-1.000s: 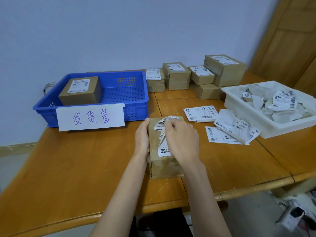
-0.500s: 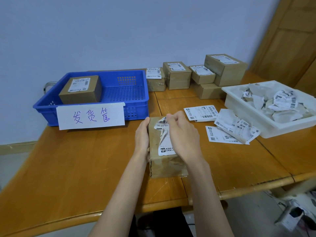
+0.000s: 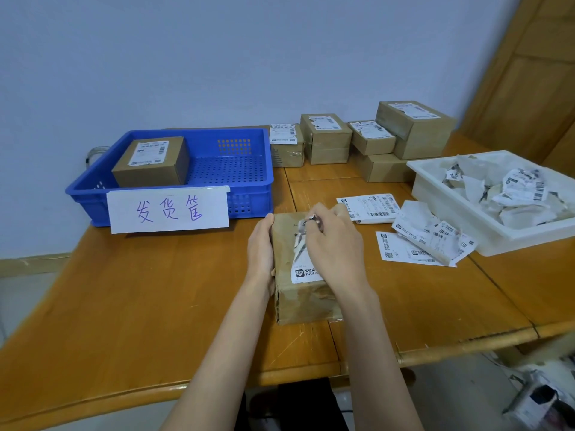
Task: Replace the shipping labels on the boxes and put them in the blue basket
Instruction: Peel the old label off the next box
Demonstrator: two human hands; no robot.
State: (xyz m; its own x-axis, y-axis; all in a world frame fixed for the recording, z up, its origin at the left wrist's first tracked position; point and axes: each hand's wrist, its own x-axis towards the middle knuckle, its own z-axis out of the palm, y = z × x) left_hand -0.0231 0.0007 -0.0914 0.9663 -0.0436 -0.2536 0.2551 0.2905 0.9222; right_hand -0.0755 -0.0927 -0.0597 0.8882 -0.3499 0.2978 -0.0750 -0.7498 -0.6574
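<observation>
A brown cardboard box lies on the wooden table in front of me. Its white shipping label is torn and partly peeled. My left hand holds the box's left side. My right hand lies over the top and pinches a curled strip of the label near the far end. The blue basket stands at the back left, with one labelled box inside and a handwritten paper sign on its front.
Several labelled boxes are stacked at the back of the table. A white tray of crumpled old labels sits at the right. Fresh label sheets and torn label scraps lie between box and tray. The table edge runs close below the box.
My right hand has slid toward the far end of the box, peeling the label further. More bare cardboard shows on the top. The left hand has stayed in place.
</observation>
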